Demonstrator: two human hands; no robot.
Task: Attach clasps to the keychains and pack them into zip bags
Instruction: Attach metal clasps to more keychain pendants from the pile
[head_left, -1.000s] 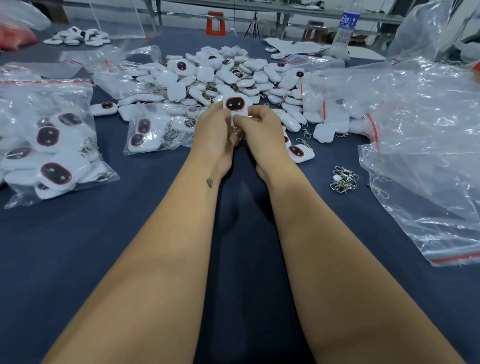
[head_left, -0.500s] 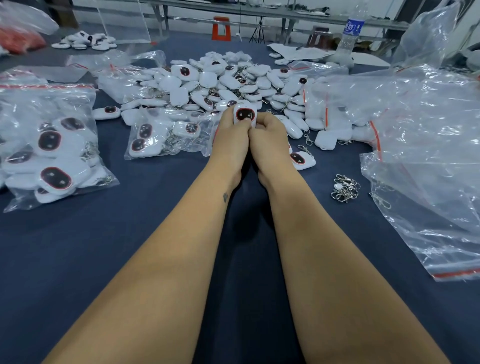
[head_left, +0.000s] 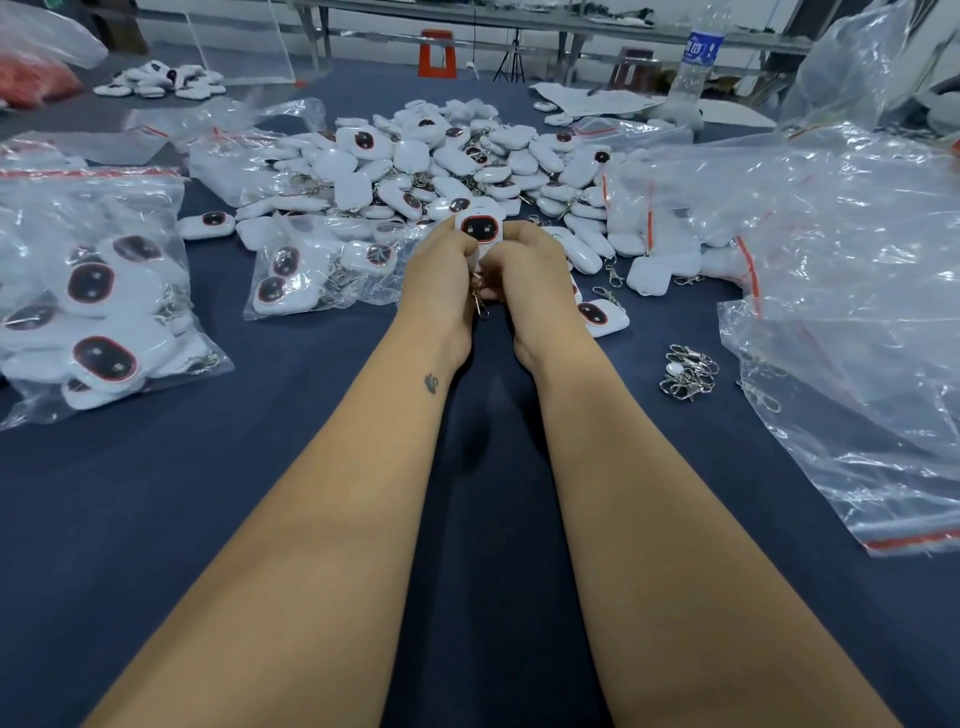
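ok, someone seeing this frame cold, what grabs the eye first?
Both hands, the left hand and the right hand, meet at centre, gripping one white keychain with a metal clasp dangling below it. Right behind them sprawls a big pile of keychains on the blue table. Filled zip bags sit at the left and empty bags heap up at the right.

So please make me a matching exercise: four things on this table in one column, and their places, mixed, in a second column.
Things:
1. held keychain
2. loose metal clasps
3. water bottle
4. filled zip bag

Places:
A. far right end of the table
B. left of the arms
C. between both hands
D. small heap right of the right forearm

Pairs: 1-C, 2-D, 3-A, 4-B
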